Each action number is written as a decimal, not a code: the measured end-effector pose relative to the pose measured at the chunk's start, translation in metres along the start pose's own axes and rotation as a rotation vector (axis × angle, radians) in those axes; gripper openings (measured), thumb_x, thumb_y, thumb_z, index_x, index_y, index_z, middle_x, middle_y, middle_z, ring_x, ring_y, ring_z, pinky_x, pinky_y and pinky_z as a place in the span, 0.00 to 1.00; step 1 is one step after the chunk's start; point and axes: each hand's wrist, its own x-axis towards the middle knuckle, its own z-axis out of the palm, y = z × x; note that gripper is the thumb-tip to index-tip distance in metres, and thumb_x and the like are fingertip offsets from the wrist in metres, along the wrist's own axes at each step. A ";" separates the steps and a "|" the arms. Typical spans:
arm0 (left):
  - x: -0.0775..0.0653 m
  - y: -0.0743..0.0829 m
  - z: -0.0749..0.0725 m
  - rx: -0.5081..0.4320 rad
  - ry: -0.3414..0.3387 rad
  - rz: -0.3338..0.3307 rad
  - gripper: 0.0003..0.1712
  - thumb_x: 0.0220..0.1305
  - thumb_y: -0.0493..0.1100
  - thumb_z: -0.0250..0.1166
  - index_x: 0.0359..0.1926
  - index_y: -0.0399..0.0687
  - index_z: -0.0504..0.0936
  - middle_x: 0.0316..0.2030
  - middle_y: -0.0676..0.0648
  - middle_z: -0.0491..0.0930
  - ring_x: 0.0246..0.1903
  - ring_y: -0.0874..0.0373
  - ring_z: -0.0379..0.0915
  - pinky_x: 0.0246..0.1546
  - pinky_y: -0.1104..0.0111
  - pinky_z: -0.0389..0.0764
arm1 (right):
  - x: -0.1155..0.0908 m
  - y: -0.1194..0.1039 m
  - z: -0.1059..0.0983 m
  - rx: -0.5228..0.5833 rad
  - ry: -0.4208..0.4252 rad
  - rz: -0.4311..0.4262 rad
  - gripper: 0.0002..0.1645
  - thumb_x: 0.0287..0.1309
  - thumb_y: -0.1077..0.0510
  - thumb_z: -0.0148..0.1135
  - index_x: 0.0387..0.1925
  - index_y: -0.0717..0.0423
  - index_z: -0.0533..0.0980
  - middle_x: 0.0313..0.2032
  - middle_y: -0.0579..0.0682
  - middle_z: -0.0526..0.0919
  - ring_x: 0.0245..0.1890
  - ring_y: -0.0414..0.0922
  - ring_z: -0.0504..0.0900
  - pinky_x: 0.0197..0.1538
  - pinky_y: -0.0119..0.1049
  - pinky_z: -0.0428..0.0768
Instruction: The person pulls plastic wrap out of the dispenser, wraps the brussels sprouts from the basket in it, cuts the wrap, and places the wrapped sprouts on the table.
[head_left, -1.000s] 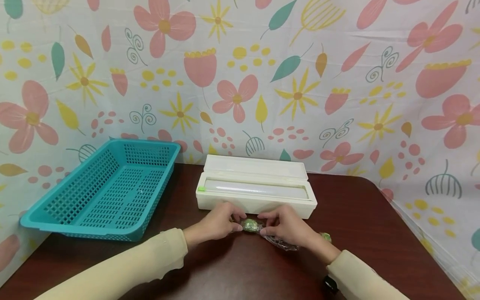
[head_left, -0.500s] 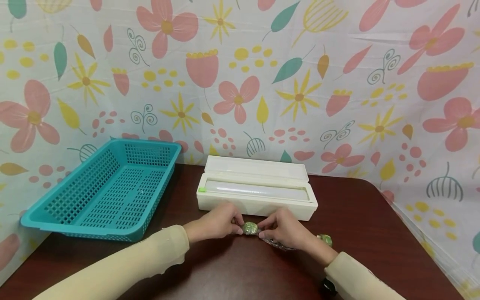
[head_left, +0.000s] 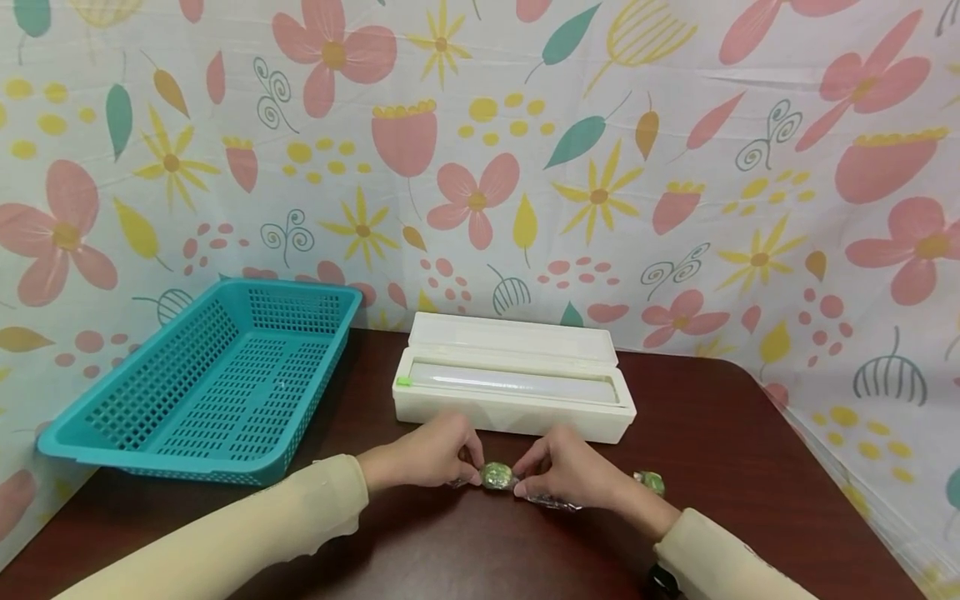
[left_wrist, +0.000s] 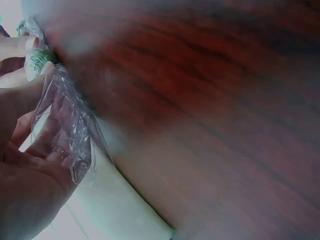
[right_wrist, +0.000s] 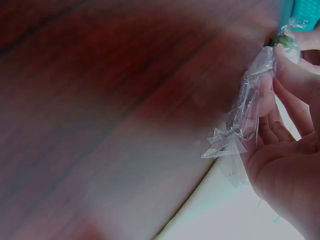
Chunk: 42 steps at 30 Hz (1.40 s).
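Note:
Between the hands, low over the dark table, is a small round green item (head_left: 497,476) with pale mottling, wrapped in clear cling film; its exact kind cannot be told. My left hand (head_left: 441,452) pinches the gathered film on its left side. On the other side my right hand (head_left: 567,468) pinches the film with thumb and fingers. A loose, crumpled tail of cling film (left_wrist: 75,125) hangs along the left palm in the left wrist view. The right wrist view shows another film tail (right_wrist: 245,105) trailing below the right fingers.
Just behind the hands stands a white cling film dispenser (head_left: 510,412), lid raised, film roll inside and a green slider at its left. A teal perforated basket (head_left: 307,417) sits at the left. Another green wrapped item (head_left: 651,481) lies beyond the right wrist. A floral cloth hangs behind.
Both hands have drawn the wrapped green item slightly toward the person and away from the dispenser. The pinch on each side has stayed. Dispenser and basket have not moved.

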 end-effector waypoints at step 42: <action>-0.015 0.007 -0.011 0.199 -0.149 0.180 0.07 0.56 0.36 0.81 0.35 0.52 0.94 0.31 0.59 0.80 0.33 0.68 0.75 0.36 0.80 0.74 | -0.022 -0.050 0.041 -0.055 0.064 0.061 0.08 0.52 0.59 0.83 0.24 0.44 0.89 0.25 0.33 0.77 0.26 0.31 0.76 0.30 0.29 0.77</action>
